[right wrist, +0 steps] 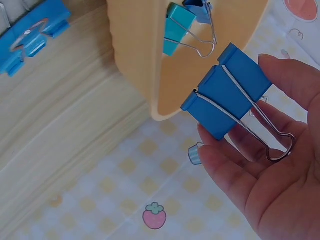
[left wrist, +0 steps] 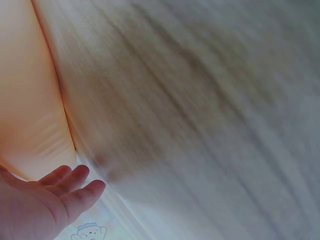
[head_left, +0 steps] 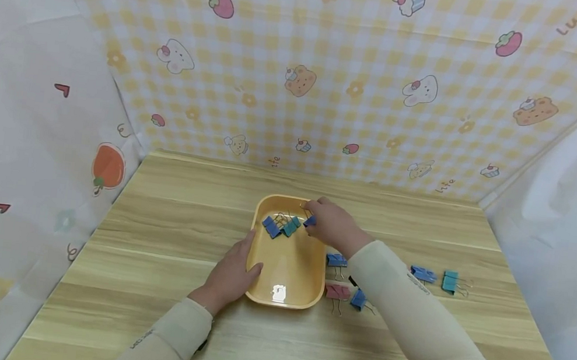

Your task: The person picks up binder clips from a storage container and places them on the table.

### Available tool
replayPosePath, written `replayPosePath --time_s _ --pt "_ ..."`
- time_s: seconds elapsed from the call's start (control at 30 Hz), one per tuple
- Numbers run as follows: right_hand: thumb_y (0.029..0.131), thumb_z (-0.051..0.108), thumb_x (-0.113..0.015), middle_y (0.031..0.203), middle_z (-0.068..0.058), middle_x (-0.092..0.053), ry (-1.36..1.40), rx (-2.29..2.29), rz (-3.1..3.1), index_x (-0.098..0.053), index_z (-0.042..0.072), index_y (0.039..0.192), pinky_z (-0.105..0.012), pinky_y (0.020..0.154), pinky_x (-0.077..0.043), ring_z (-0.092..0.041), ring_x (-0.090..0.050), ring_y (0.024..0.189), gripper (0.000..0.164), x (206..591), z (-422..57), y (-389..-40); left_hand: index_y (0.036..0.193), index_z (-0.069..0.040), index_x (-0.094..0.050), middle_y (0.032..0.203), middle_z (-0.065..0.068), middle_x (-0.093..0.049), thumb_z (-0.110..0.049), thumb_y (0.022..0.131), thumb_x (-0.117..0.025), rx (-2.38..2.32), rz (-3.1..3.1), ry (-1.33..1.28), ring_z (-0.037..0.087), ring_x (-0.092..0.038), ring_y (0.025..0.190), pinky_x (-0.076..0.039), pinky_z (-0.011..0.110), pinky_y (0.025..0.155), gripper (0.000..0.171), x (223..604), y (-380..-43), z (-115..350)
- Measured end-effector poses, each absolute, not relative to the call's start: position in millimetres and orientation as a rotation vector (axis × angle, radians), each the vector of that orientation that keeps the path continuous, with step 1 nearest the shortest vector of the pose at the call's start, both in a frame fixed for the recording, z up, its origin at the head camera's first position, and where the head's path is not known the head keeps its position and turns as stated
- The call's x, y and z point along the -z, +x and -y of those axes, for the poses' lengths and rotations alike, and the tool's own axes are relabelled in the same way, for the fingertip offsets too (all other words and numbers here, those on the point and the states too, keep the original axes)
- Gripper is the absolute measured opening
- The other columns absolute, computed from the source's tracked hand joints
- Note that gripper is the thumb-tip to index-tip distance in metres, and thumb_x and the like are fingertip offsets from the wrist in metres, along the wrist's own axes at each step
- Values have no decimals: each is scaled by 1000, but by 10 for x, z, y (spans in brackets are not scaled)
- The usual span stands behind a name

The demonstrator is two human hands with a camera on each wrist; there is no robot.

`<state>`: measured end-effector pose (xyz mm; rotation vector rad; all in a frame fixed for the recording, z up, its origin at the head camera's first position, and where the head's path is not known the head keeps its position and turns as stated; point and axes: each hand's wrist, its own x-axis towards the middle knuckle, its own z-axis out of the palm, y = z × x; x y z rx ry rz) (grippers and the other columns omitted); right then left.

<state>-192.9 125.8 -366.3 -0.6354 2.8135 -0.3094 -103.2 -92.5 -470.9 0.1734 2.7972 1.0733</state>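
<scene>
Over the far right corner of a yellow tray (head_left: 287, 268), my right hand (head_left: 334, 223) pinches a blue binder clip (right wrist: 227, 92) between thumb and fingers. The clip's wire handles point back toward the palm in the right wrist view. Inside the tray, near its far end, lie a blue binder clip (head_left: 271, 227) and a teal binder clip (head_left: 291, 226). My left hand (head_left: 230, 271) rests against the tray's left side, its thumb at the rim. Extended fingers (left wrist: 82, 197) of that hand show beside the tray wall in the left wrist view.
Right of the tray lie a blue clip (head_left: 336, 260), a red clip (head_left: 337, 292) and another blue clip (head_left: 358, 300). Farther right are a blue clip (head_left: 423, 274) and a teal clip (head_left: 450, 282). A checked cloth (head_left: 327, 113) hangs behind the wooden table (head_left: 185, 204).
</scene>
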Motion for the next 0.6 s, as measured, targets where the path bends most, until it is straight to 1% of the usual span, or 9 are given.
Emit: replayPosePath --time_s 0.1,0.27,0.33,0.4,0.5,0.6 --pt "88 19 -70 128 -16 -55 -625 315 -2817 -54 8 136 -36 80 -54 -22 -62 90 51 3655 -1313 -1890 155 -11 -15 145 25 -39 -29 94 -58 -1074 -2794 174 41 -42 131 -38 53 104 77 4701 -1026 925" --pt "88 18 -71 128 -18 -54 -610 368 -2825 -54 6 135 -35 74 -54 -19 -61 83 51 3632 -1423 -1838 155 -11 -14 146 25 -38 -29 95 -58 -1072 -2784 167 41 -41 132 -37 53 105 77 4680 -1020 920" --pt "88 18 -71 129 -18 -54 -598 385 -2830 -54 6 135 -35 74 -53 -20 -61 83 52 3631 -1463 -1822 155 -11 -14 147 25 -38 -29 95 -58 -1073 -2781 165 40 -40 132 -37 53 106 77 4673 -1023 921" --pt "88 19 -71 129 -18 -54 -590 389 -2840 -54 6 135 -37 76 -54 -21 -62 85 52 3640 -1505 -1809 156 -10 -14 147 24 -38 -30 95 -58 -1078 -2779 163 40 -40 133 -36 53 106 77 4668 -1026 920" --pt "89 20 -71 131 -18 -53 -576 393 -2852 -53 7 135 -40 82 -54 -25 -63 94 52 3636 -1561 -1783 155 -10 -14 147 25 -38 -29 95 -58 -1081 -2780 169 41 -40 132 -37 53 106 78 4667 -1029 918" --pt "88 19 -71 131 -18 -53 -572 405 -2867 -53 6 135 -43 85 -53 -29 -63 100 51 3611 -1614 -1756 155 -10 -14 147 25 -38 -29 95 -59 -1083 -2781 171 41 -40 133 -37 53 106 78 4671 -1027 919"
